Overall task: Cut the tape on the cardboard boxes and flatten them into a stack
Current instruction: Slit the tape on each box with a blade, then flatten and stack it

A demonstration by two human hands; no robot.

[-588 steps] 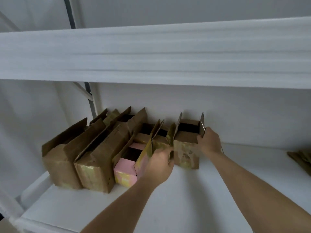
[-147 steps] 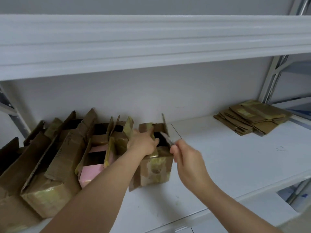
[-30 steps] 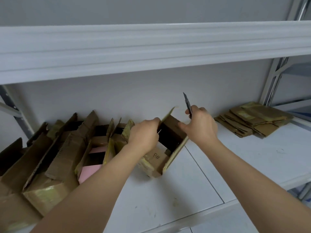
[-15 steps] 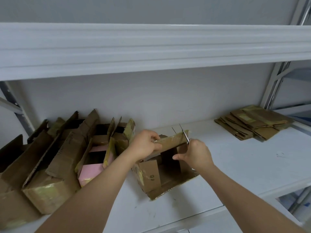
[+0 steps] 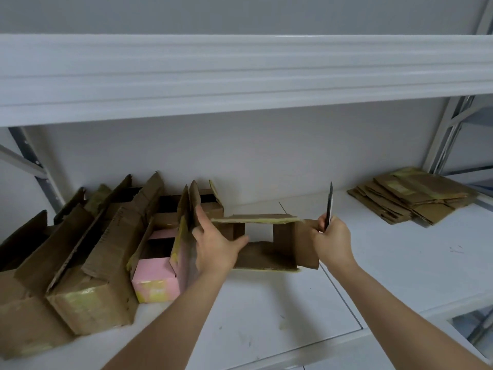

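Note:
A small brown cardboard box [image 5: 269,256], open at both ends, lies on its side on the white shelf [image 5: 386,263]; I see the shelf through it. My left hand [image 5: 216,248] holds its left end, thumb hooked inside, fingers flat along the side. My right hand [image 5: 332,240] grips the right flap together with a thin knife [image 5: 329,202], blade pointing up. Several open boxes [image 5: 88,263], one of them pink [image 5: 154,281], stand in a row at the left. A stack of flattened boxes [image 5: 410,193] lies at the far right.
An upper shelf [image 5: 240,76] hangs low over the work area. A white wall backs the shelf. Metal uprights [image 5: 448,134] stand at the right and at the left. Bare shelf lies between the held box and the flat stack.
The box has been turned and pulled open sideways, so it now forms an open tube. The knife blade has swung upright. My hands have moved apart to the two ends.

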